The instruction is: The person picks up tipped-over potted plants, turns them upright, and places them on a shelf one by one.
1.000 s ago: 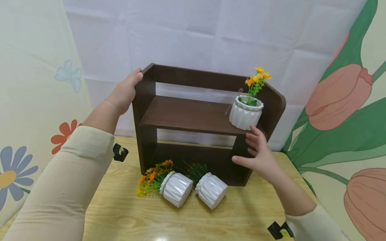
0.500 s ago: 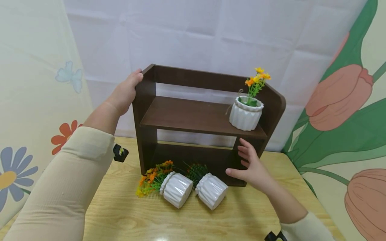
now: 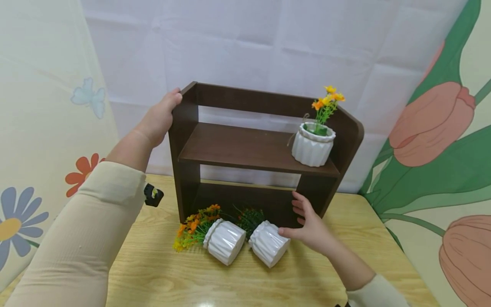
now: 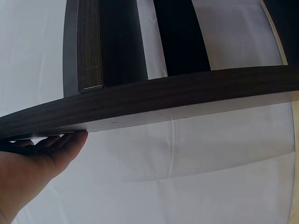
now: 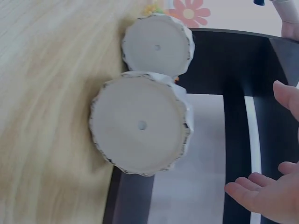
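Note:
In the head view, my left hand [image 3: 155, 123] rests on the outer left side of a dark brown two-tier shelf [image 3: 234, 143]. The left wrist view shows its extended fingers [image 4: 70, 147] against the side panel. My right hand [image 3: 311, 230] is open, thumb and fingers spread, at the right of a white fluted flower pot [image 3: 270, 244] lying on its side. A second tipped white pot [image 3: 225, 241] with orange and yellow flowers lies left of it. Their round bases [image 5: 140, 122] face the right wrist camera. On the upper board, at the right, stands an upright pot [image 3: 312, 147] with yellow-orange flowers.
The shelf stands on a light wooden table [image 3: 161, 277], close to a white cloth backdrop [image 3: 238, 38]. Flower-printed panels [image 3: 429, 179] flank the table on the right and left. Both tipped pots lie at the shelf's front, their plants pointing toward it.
My right hand has moved down and left, from beside the upright pot on the upper board to the right-hand tipped pot. The left hand, shelf and pots have stayed put.

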The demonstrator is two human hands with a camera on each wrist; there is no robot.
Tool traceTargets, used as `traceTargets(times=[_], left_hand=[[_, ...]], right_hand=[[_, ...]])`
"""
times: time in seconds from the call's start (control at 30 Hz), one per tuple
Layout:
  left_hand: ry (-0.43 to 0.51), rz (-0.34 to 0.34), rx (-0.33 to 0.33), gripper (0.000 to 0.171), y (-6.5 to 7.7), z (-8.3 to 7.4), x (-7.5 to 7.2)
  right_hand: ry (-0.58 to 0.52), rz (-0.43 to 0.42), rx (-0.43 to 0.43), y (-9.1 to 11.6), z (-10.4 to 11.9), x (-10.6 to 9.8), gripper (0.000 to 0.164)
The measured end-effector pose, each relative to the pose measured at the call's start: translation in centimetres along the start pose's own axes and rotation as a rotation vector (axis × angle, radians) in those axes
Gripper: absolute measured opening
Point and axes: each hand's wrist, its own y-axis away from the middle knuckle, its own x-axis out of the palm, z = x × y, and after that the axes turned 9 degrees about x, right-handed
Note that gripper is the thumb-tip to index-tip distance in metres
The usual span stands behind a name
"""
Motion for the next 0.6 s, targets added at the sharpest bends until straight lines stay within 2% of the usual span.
traceTargets(times=[0.6], left_hand=[[-0.011, 0.0, -0.005, 0.063, -0.1, 0.0, -0.1]], right_hand=[[-0.018, 0.024, 0.009, -1.1, -1.8, 3.1, 0.102]])
